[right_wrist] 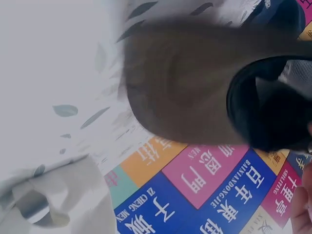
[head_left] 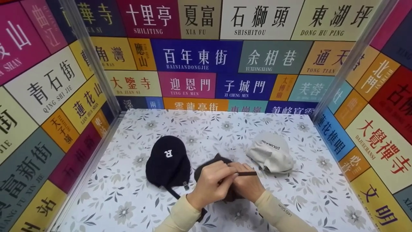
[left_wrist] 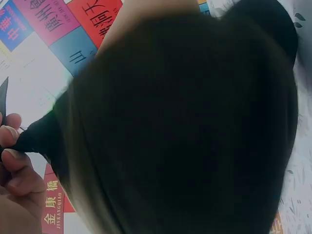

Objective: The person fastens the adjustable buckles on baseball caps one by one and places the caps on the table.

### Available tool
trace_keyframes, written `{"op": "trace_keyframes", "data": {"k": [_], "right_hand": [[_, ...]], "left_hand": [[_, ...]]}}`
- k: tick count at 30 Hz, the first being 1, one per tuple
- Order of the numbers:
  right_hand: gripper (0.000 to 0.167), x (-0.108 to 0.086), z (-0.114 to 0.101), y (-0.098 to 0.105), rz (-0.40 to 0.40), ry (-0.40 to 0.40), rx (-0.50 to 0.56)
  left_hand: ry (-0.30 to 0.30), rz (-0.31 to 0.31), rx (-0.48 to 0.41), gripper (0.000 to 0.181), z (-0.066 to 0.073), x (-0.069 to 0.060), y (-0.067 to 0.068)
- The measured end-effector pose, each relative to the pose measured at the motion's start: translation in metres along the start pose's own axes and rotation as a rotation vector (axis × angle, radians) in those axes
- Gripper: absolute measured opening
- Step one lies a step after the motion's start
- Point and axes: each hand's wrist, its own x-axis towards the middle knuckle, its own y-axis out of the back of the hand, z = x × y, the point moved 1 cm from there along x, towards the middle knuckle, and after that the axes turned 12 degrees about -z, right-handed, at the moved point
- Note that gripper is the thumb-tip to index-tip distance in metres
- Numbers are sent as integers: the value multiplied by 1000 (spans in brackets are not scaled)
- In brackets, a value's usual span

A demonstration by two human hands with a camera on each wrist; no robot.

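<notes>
A dark brown baseball cap (head_left: 202, 167) is between my two hands, its smooth crown (left_wrist: 185, 126) filling most of the left wrist view. My left hand (head_left: 212, 182) pinches its back strap, whose narrow end (head_left: 247, 173) sticks out to the right. My right hand (head_left: 248, 182) grips the cap's back edge close beside the left hand. In the right wrist view the brim (right_wrist: 180, 87) and the dark inner opening show, with some of the fingers (right_wrist: 302, 204) at the right edge. The hands hide much of the strap.
On the left lies a black cap (head_left: 167, 158) with a white letter R, its strap loose. A white cap (head_left: 270, 153) marked COLORADO sits on the right. All rest on a leaf-patterned tabletop (head_left: 125, 209), enclosed by panels of colourful signs (head_left: 196, 54).
</notes>
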Motion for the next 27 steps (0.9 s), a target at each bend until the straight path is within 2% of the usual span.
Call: {"op": "trace_keyframes", "data": {"k": [4, 6, 10, 14, 18, 23, 27], "right_hand": [[20, -4, -3, 2, 10, 30, 119], [20, -5, -3, 3, 16, 34, 144], [21, -1, -4, 6, 42, -6, 218], [12, 6, -7, 13, 40, -113, 334], [19, 10, -7, 16, 9, -239, 479], [31, 14, -7, 16, -46, -369, 688], [27, 19, -8, 17, -108, -490, 828]], "left_hand": [[14, 25, 4, 11, 0, -3, 4], [25, 42, 5, 12, -1, -4, 7], [66, 83, 11, 10, -3, -7, 10], [117, 108, 21, 7, -5, -11, 11], [171, 115, 7, 8, -5, -12, 12], [224, 127, -63, 11, -5, -14, 12], [278, 121, -153, 11, -7, -18, 11]]}}
